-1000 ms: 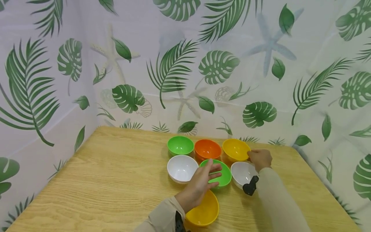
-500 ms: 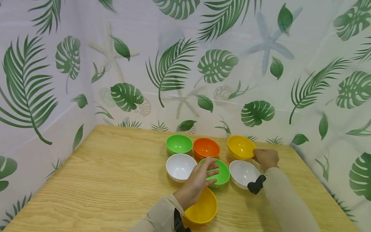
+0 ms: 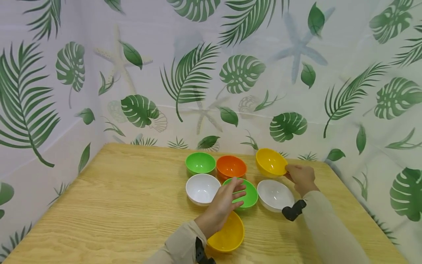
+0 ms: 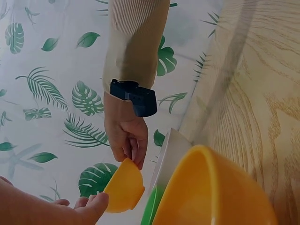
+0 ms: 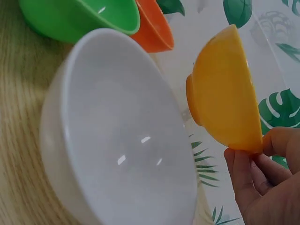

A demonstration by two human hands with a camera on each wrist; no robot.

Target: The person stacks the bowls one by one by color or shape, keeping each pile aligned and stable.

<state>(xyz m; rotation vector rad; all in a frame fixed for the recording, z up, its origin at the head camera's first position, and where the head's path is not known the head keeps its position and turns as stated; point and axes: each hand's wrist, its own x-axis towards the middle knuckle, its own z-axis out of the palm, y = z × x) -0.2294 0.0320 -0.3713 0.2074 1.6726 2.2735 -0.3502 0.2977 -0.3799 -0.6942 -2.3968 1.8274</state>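
At the back right in the head view, my right hand (image 3: 301, 179) pinches the rim of a yellow bowl (image 3: 271, 163). The right wrist view has this yellow bowl (image 5: 224, 91) raised off the table, thumb and fingers at its edge. My left hand (image 3: 221, 205) hovers with fingers extended, holding nothing, above a green bowl (image 3: 248, 194) and a nearer yellow bowl (image 3: 227, 234), partly hiding both. A white bowl (image 3: 275, 196) sits just in front of the held one; in the right wrist view this white bowl (image 5: 126, 131) looms close.
Left of the held bowl stand an orange bowl (image 3: 231, 167) and another green bowl (image 3: 200, 163), with a second white bowl (image 3: 202, 189) in front. All rest on a wooden table (image 3: 125, 205). A leaf-printed sheet (image 3: 244, 106) hangs behind the table's back edge.
My right hand has drawn the back yellow bowl rightward, away from the orange bowl, then lifted it. The left hand keeps its place over the bowls; the view has shifted slightly.
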